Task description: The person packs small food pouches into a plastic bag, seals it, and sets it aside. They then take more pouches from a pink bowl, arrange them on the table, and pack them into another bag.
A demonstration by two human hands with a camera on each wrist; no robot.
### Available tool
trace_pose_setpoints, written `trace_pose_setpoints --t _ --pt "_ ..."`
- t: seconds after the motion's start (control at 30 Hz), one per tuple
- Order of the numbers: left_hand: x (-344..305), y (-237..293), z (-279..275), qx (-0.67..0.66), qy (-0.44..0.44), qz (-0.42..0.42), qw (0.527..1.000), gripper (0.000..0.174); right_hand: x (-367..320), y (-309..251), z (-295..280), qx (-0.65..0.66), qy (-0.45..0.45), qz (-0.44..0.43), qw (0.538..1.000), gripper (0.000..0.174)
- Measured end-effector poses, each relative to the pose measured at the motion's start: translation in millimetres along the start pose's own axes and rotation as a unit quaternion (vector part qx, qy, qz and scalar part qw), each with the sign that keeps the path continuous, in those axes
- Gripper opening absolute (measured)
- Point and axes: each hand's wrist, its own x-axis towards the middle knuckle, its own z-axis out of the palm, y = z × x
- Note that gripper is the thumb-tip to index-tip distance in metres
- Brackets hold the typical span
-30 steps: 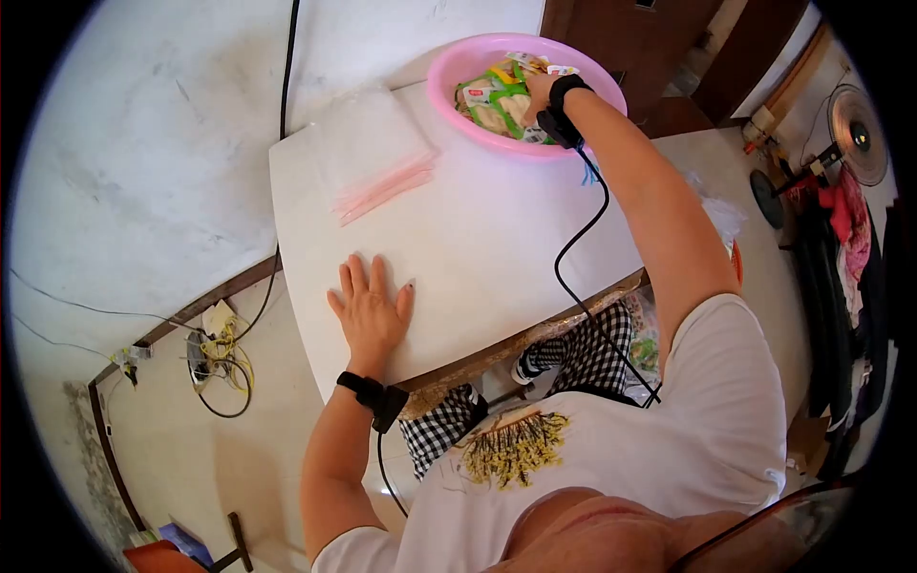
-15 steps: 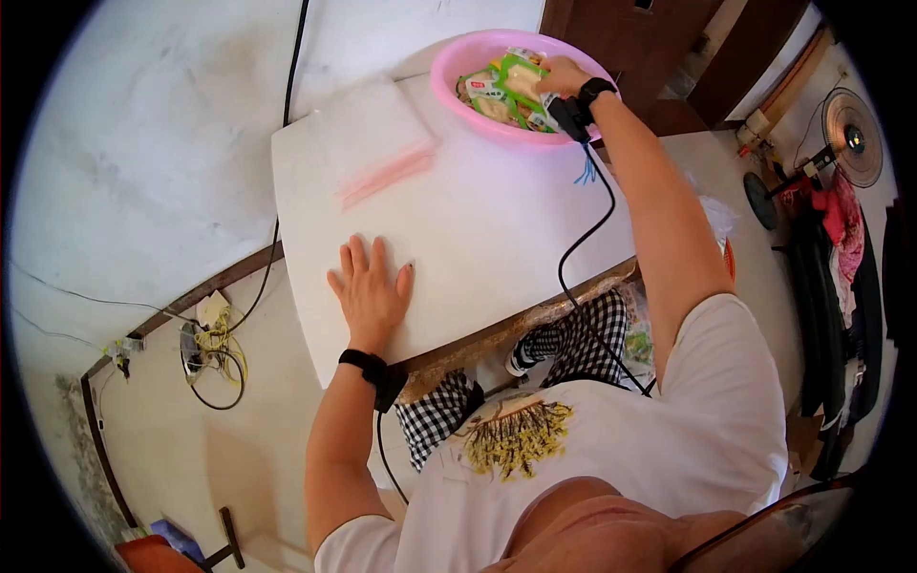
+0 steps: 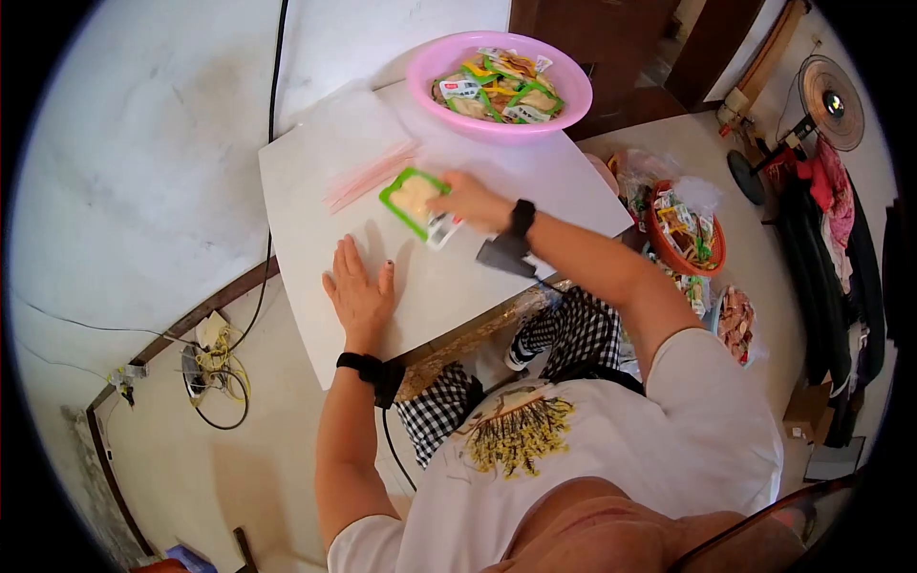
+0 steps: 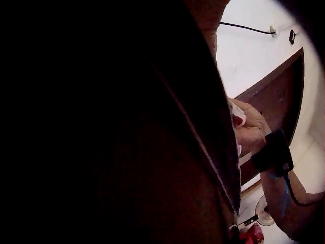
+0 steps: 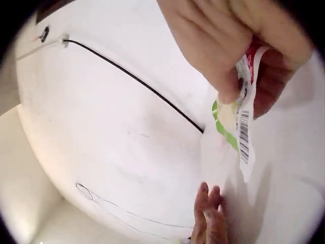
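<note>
**One packet lifted, one palm flat**

White counter [image 3: 439, 286] fills the middle of the head view, set against a pale wall, with tiled floor to its right. The person sits at its near edge, both arms out over it.

The right arm reaches forward and across with the elbow bent, a black band at the wrist. The right grip [image 3: 473, 201] hangs just above the counter's middle, its thumb and curled fingers pinching one packet [image 3: 413, 201]. The left arm runs straight ahead. The left grip [image 3: 361, 291] lies palm down on the counter near the front edge, fingers straight and slightly spread, holding nothing.

By count: one pink basin [image 3: 497, 134] at the far edge, heaped with more packets than can be told apart. One stack of clear bags [image 3: 349, 134] with pink strips lies left of the basin. One orange basket [image 3: 655, 234] of packets stands on the floor.

The held packet is green-rimmed with a pale middle. Its long axis runs diagonally, from far-left to near-right. The fingers hold the near-right end, where the right wrist view shows a barcode strip. It sits between the bag stack and the left grip, touching neither.
</note>
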Motion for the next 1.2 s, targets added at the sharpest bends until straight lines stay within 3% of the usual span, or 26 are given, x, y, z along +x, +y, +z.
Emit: trace_pose_setpoints --t 0.1,0.13,0.2,0.23,0.3,0.43,0.53,0.63,0.73,0.83,0.9,0.97,1.03,1.13,1.17,1.2 --pt "0 -4 2 -0.034 0.018 0.009 0.999 0.075 5 16 24 -0.091 -0.035 0.028 0.995 0.039" --pt "0 -5 1 -0.024 0.006 0.014 1.000 0.075 8 18 22 -0.179 -0.007 -0.103 0.978 0.042" --pt "0 1 -4 -0.006 -0.017 0.019 1.000 0.074 16 14 7 -0.339 0.047 -0.356 0.869 0.046" --pt "0 4 -6 0.013 -0.026 0.029 0.999 0.073 10 -15 -5 -0.306 0.009 -0.319 0.897 0.039" --pt "0 10 -9 0.050 -0.045 0.051 0.996 0.070 13 -69 -37 -0.363 -0.013 -0.308 0.880 0.030" --pt "0 17 -12 0.077 -0.059 0.052 0.994 0.062 45 -127 -103 -0.368 0.096 -0.226 0.897 0.033" --pt "1 20 -15 0.068 -0.060 0.045 0.995 0.060 116 -106 -159 -0.414 0.093 -0.152 0.893 0.031" --pt "2 21 -15 0.065 -0.058 0.042 0.995 0.060 130 -107 -160 -0.521 0.100 0.005 0.848 0.043" --pt "4 21 -16 0.064 -0.059 0.038 0.995 0.060 163 -79 -178 -0.556 0.044 0.015 0.830 0.060" --pt "4 21 -16 0.061 -0.056 0.039 0.996 0.060 162 -71 -168 -0.566 0.017 0.082 0.820 0.071" --pt "4 20 -15 0.063 -0.049 0.041 0.996 0.059 162 -69 -163 -0.545 0.018 0.049 0.837 0.053" --pt "4 21 -15 0.066 -0.046 0.043 0.996 0.059 159 -73 -160 -0.558 0.026 0.045 0.828 0.048" --pt "3 21 -15 0.068 -0.043 0.045 0.996 0.059 154 -81 -157 -0.603 0.041 0.068 0.794 0.058" --pt "3 19 -13 0.071 -0.038 0.046 0.996 0.060 174 -64 -185 -0.536 0.048 -0.052 0.841 0.041" --pt "3 19 -13 0.071 -0.037 0.046 0.996 0.060 156 -79 -174 -0.461 0.056 -0.046 0.884 0.026" --pt "2 19 -12 0.071 -0.036 0.047 0.996 0.060 150 -87 -177 -0.393 0.052 -0.047 0.917 0.024"
